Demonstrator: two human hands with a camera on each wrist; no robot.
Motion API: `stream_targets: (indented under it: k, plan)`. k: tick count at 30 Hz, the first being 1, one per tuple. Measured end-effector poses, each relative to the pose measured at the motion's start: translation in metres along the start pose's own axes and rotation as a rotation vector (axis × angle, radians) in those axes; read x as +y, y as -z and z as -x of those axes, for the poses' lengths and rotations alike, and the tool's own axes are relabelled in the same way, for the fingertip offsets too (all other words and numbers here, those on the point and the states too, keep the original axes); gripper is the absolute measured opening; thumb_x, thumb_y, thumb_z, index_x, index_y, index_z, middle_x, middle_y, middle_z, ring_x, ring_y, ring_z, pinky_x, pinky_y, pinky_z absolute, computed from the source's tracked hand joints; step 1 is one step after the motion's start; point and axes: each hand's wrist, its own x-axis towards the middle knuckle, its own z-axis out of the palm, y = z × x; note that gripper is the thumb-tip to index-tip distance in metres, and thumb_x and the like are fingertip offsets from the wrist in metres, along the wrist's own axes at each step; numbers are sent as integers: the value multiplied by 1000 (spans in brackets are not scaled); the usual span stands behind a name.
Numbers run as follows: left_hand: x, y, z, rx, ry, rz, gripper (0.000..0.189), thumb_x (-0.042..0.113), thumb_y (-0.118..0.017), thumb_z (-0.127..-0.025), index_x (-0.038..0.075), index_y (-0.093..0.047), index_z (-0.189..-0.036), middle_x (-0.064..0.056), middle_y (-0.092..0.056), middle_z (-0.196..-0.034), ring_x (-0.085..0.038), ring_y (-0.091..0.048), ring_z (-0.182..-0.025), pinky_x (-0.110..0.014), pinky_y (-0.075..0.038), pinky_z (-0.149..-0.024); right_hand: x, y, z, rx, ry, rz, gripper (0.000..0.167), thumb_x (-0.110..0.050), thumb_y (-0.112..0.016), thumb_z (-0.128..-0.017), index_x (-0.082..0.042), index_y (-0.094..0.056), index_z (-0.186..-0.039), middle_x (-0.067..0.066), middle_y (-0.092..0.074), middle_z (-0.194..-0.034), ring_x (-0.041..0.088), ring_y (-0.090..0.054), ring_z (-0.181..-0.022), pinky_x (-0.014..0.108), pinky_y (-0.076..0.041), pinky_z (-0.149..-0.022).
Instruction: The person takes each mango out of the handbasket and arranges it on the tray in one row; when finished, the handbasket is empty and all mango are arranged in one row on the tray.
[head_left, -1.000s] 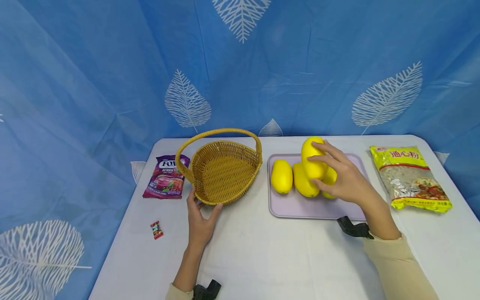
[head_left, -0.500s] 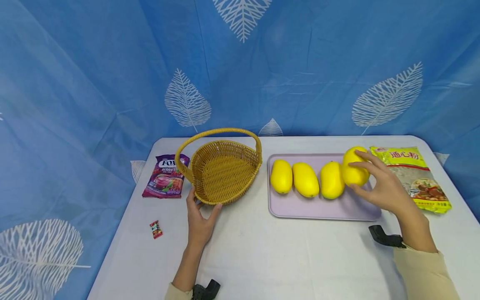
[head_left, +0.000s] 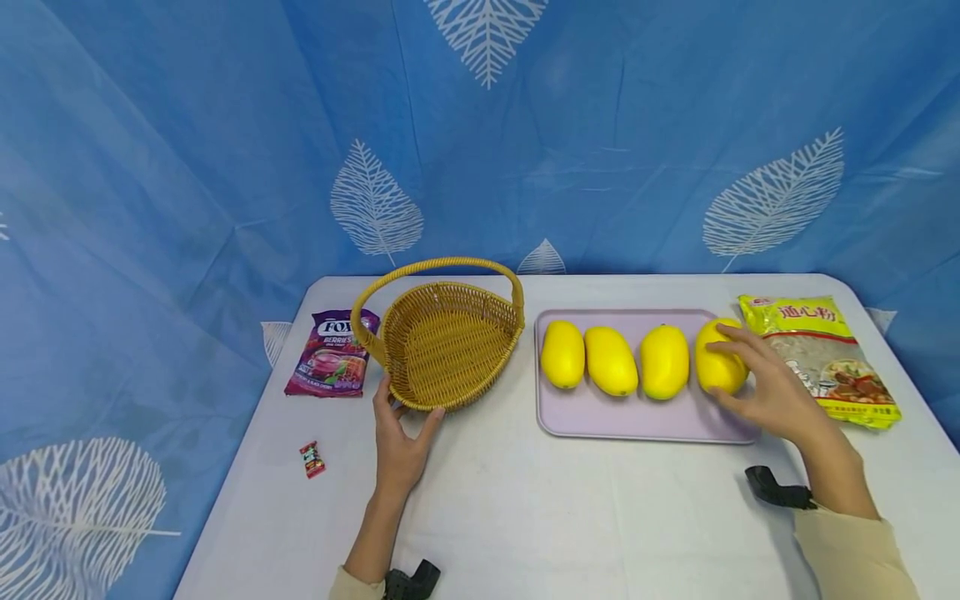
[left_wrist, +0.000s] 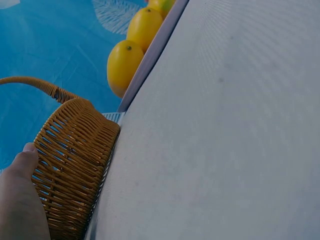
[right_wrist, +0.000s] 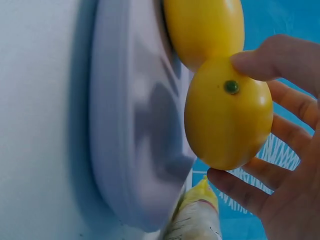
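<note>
My right hand (head_left: pixel 776 393) grips a yellow mango (right_wrist: pixel 225 122) at the right end of a pale purple tray (head_left: pixel 637 421). In the right wrist view the thumb lies on its near side and the fingers reach behind it. Three more mangoes stand in a row to its left: a left one (head_left: pixel 562 354), a middle one (head_left: pixel 612 360) and a right one (head_left: pixel 664 362). My left hand (head_left: pixel 401 450) holds the near left rim of a woven brown basket (head_left: pixel 450 346), whose handle arches upward. The left wrist view shows the thumb (left_wrist: pixel 25 160) against the basket's side.
A purple candy bag (head_left: pixel 333 354) lies left of the basket. One small red wrapped candy (head_left: pixel 312 459) is nearer the table's left edge. To the right of the tray lies a yellow pasta bag (head_left: pixel 821 358), partly behind my right hand. A blue leaf-print curtain (head_left: pixel 600 125) hangs behind.
My right hand has carried the mango rightward across the tray, then lowered it at the right end beside the other three. My left hand and the basket have stayed in place.
</note>
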Motion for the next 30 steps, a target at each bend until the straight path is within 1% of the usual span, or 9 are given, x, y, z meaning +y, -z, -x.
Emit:
stream_targets:
  k: [1, 2, 3, 5, 7, 8, 16, 20, 30]
  plan:
    - [0, 0, 0, -1, 0, 2, 91, 25, -74, -88, 10, -14, -155, -15, -25, -157, -28, -37, -140, -44, -42, -106, 1, -1, 1, -5, 3, 2, 61, 5, -84, -64, -2, -61, -120, 20, -42, -146, 42, -32, -139, 19, -14, -117]
    - [0, 0, 0, -1, 1, 4, 91, 25, -74, -88, 10, -14, -155, -15, -26, -157, -28, -37, -139, -44, -42, -105, 1, -3, 1, -12, 3, 4, 61, 4, -84, -64, -2, -61, -120, 20, -42, -146, 42, -32, -139, 19, -13, -117]
    - [0, 0, 0, -2, 3, 6, 91, 25, -74, -88, 10, -14, -155, -15, -25, -157, -28, -37, -139, -44, -42, -105, 2, -4, 2, -19, 3, 8, 61, 4, -84, -65, -2, -61, -121, 20, -42, -146, 42, -32, -139, 24, -14, -120]
    - [0, 0, 0, -3, 4, 10, 91, 24, -74, -88, 10, -14, -155, -15, -26, -157, -28, -37, -139, -44, -42, -105, 1, -6, 2, -28, -2, 7, 61, 3, -84, -64, -3, -61, -121, 20, -42, -147, 44, -31, -140, 39, -16, -123]
    - [1, 0, 0, -4, 9, 9, 91, 25, -74, -88, 10, -14, -155, -15, -26, -157, -28, -37, -139, -44, -41, -106, 1, -8, 3, -38, -9, 4, 60, 2, -84, -65, -3, -61, -120, 20, -42, -147, 47, -29, -140, 54, -16, -121]
    - [1, 0, -1, -5, 10, 8, 91, 25, -74, -88, 10, -14, -155, -15, -26, -157, -28, -37, -140, -44, -41, -106, 0, -9, 2, -42, -12, 1, 60, 2, -84, -65, -3, -61, -120, 21, -42, -147, 49, -28, -140, 59, -16, -119]
    - [1, 1, 0, -3, 10, -1, 92, 26, -74, -88, 11, -14, -156, -14, -25, -157, -27, -36, -139, -45, -41, -106, 0, -11, 1, -44, 8, -1, 59, 3, -84, -64, -3, -63, -119, 21, -43, -146, 53, -25, -140, 58, -13, -121]
    - [1, 0, 0, -2, 8, 0, 92, 26, -74, -88, 12, -14, -156, -14, -26, -157, -27, -38, -139, -44, -41, -106, 0, -11, 1, -54, 16, 8, 59, 3, -83, -65, -4, -63, -121, 21, -42, -146, 54, -25, -140, 58, -11, -121]
    - [2, 0, 0, -2, 14, 2, 92, 26, -74, -88, 11, -14, -156, -14, -26, -157, -27, -38, -139, -41, -41, -106, 1, -12, 1, -56, 20, 15, 61, 1, -83, -67, -5, -63, -125, 20, -41, -149, 53, -25, -141, 65, -12, -117]
